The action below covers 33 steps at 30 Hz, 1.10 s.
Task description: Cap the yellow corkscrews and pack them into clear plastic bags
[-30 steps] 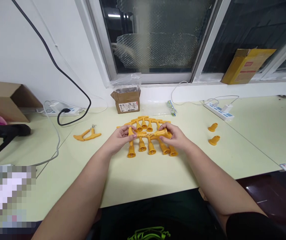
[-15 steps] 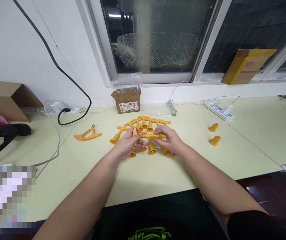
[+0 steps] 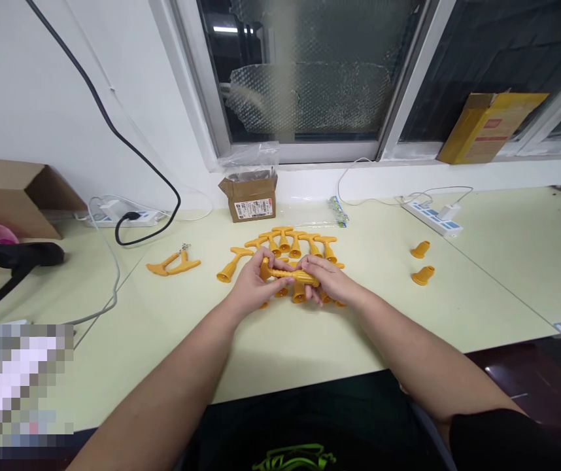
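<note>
The left hand (image 3: 254, 284) and the right hand (image 3: 328, 280) are closed on one orange, T-shaped, plastic-looking handle (image 3: 298, 275), held between them; two orange, plastic-looking cones (image 3: 423, 275) lie at its three o'clock.

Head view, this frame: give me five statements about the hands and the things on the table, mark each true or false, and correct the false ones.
1. The left hand and right hand both hold one yellow piece. True.
2. The right hand lies flat on the table. False: it grips the wider end of the yellow piece.
3. Two loose yellow cones lie to the right of the hands. True.
4. The two handles with metal chain lie beside those cones. False: the handles lie to the left of the hands.
5. The small cardboard box stands below the window. True.
</note>
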Motion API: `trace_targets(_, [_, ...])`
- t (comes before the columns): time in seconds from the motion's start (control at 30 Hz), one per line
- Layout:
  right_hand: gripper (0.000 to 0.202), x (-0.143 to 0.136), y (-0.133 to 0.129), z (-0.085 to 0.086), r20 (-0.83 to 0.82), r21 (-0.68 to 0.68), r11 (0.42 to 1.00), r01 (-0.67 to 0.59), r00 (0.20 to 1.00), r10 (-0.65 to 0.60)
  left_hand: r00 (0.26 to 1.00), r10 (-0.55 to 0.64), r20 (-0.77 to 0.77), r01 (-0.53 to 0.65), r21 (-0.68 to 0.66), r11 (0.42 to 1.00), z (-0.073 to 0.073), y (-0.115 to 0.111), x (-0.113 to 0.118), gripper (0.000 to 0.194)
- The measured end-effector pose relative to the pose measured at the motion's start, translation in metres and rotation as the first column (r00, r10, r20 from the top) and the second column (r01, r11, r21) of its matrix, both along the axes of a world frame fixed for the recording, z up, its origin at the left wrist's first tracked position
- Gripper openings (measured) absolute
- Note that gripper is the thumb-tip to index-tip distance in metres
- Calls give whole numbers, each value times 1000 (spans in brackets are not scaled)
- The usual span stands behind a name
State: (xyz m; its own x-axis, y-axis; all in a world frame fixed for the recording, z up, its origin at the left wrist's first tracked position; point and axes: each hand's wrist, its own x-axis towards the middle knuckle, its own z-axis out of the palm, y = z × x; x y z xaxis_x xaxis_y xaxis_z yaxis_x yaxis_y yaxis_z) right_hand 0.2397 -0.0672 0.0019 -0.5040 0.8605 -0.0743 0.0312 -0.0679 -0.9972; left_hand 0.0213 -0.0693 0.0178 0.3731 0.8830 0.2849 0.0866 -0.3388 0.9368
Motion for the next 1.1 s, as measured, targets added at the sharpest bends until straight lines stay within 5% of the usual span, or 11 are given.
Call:
trace_targets(0.1, [42,5,0,3,17,227,972,51,998,-56,998,55,27,-55,-3,998,-1,4,-3,51])
trace_targets(0.2, [42,11,-1,7,64,566,816,114,981,-182,988,108,107,-106,-23,994,-4,9,-5,52])
trace_targets(0.27, [33,12,0,8,61,637,762,114,979,-197,985,108,135,-105,-25,994,-5,11,-5,51])
trace_targets(0.37, [27,12,2,5,5,528,842,111,991,-134,989,122,89,-127,57,990,-7,9,-3,49])
trace_targets(0.47, [30,10,5,2,-69,264,960,91,995,-76,991,124,41,-130,193,972,-8,4,-1,50])
trace_targets(0.6, [47,9,3,5,-23,19,999,-30,999,30,996,66,59,-80,273,959,-8,-1,2,48])
trace_targets(0.73, [43,12,-2,11,-41,241,969,54,998,-45,988,119,99,-135,176,975,-4,-3,5,46])
trace_targets(0.83, [44,13,-3,12,-53,519,839,163,986,-159,970,197,144,-206,52,977,0,-1,5,47])
trace_targets(0.9, [38,13,-3,10,-30,582,795,170,982,-188,962,206,179,-206,-21,978,1,1,5,48])
trace_targets(0.97, [34,12,-1,8,-18,517,842,157,985,-173,962,191,194,-185,-51,981,1,2,4,48])
trace_targets(1.1, [38,8,3,7,-30,148,982,116,993,-113,980,142,141,-147,24,989,-2,0,2,47])
